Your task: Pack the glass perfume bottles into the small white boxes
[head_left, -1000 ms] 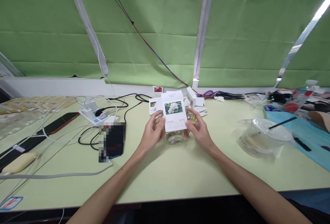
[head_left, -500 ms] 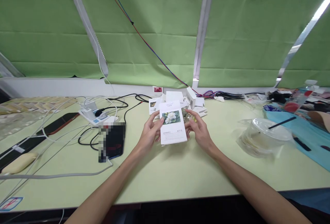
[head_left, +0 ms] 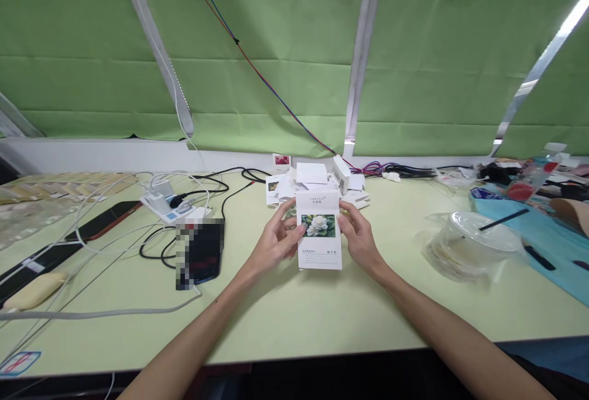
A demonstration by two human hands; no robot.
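Note:
Above the middle of the table I hold a white flower-print paper box (head_left: 320, 251), with a white blossom on green leaves and small print on its front. Its top flap stands up. My left hand (head_left: 278, 237) grips the left edge, thumb on the front by the picture and fingers behind. At the right edge, my right hand (head_left: 359, 234) closes on the same box, its fingertips partly hidden behind it. Something greenish and shiny shows a little behind the box by my left fingers; I cannot make out what it is.
White boxes and cards (head_left: 311, 174) lie piled against the wall. To the left are a phone (head_left: 207, 253), a power strip (head_left: 172, 207) and tangled cables. A lidded plastic tub (head_left: 481, 246) in a bag stands right, beside blue cloth (head_left: 547, 253) and a bottle (head_left: 545, 170).
The box has moved slightly right and toward me, and now sits straighter. Both hands keep hold of it. The shiny piece seen by my right fingers is now hidden.

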